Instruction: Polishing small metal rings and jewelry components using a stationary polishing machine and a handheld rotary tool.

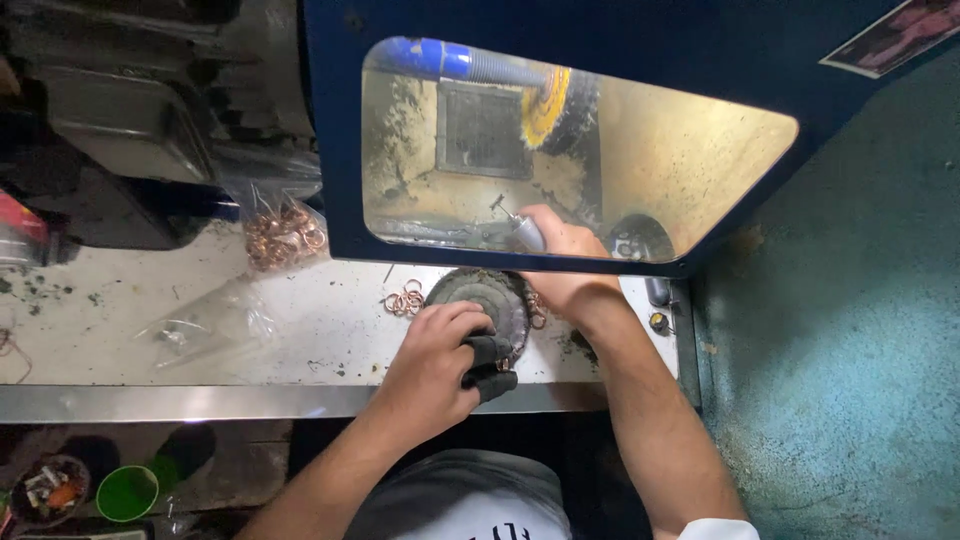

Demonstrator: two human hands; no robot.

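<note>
Looking down from the head camera, the right hand (560, 240) reaches behind the blue window, pinching a thin grey metal tool (522, 230). The left hand (435, 365), black fingertip covers curled shut, rests by the round dirty disc (480, 295) near the worktop's front edge.

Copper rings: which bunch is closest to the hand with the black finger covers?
The small loose pile of copper rings on the worktop, just up-left of the left hand. The other bunch sits inside a clear plastic bag, farther left.
</note>
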